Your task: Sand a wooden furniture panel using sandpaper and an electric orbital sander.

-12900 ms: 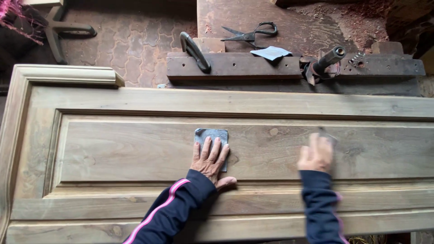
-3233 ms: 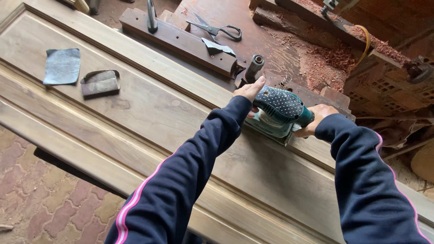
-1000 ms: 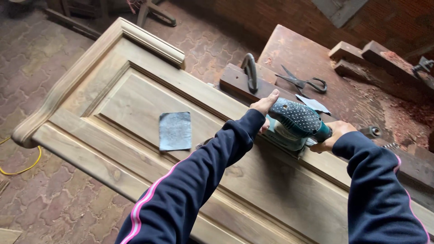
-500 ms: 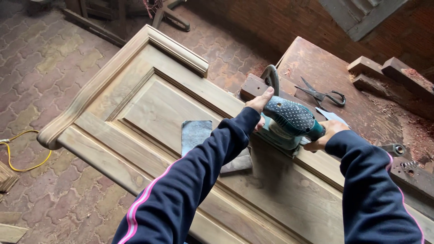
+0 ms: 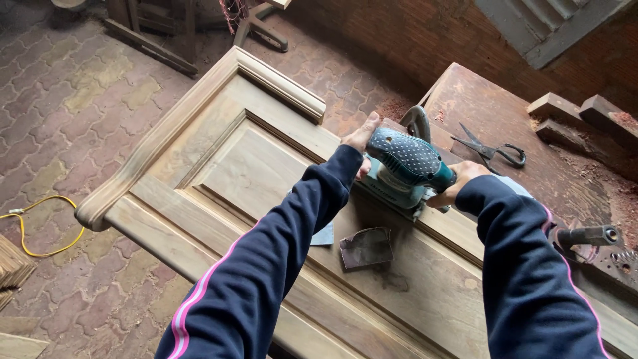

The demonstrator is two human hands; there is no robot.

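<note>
A teal power sander (image 5: pixel 403 165) with a dotted dark top rests on the far rail of a long pale wooden panel (image 5: pixel 219 146). My left hand (image 5: pixel 360 138) grips its front end. My right hand (image 5: pixel 456 183) holds its rear handle. A curled piece of sandpaper (image 5: pixel 367 248) lies on the panel just below the sander. The corner of a grey sandpaper sheet (image 5: pixel 324 235) shows beside my left sleeve; the rest is hidden by the arm.
Behind the panel stands a dark workbench (image 5: pixel 485 113) with black scissors (image 5: pixel 490 150), wood blocks (image 5: pixel 565 110) and a metal cylinder (image 5: pixel 585 235). A yellow cable (image 5: pixel 40 223) lies on the brick floor at left. Stacked wood (image 5: pixel 10 266) sits at the left edge.
The sander and both hands have slid left along the far rail toward the panel's moulded end. The curled sandpaper piece is now uncovered and the grey sheet is mostly hidden by my arm.
</note>
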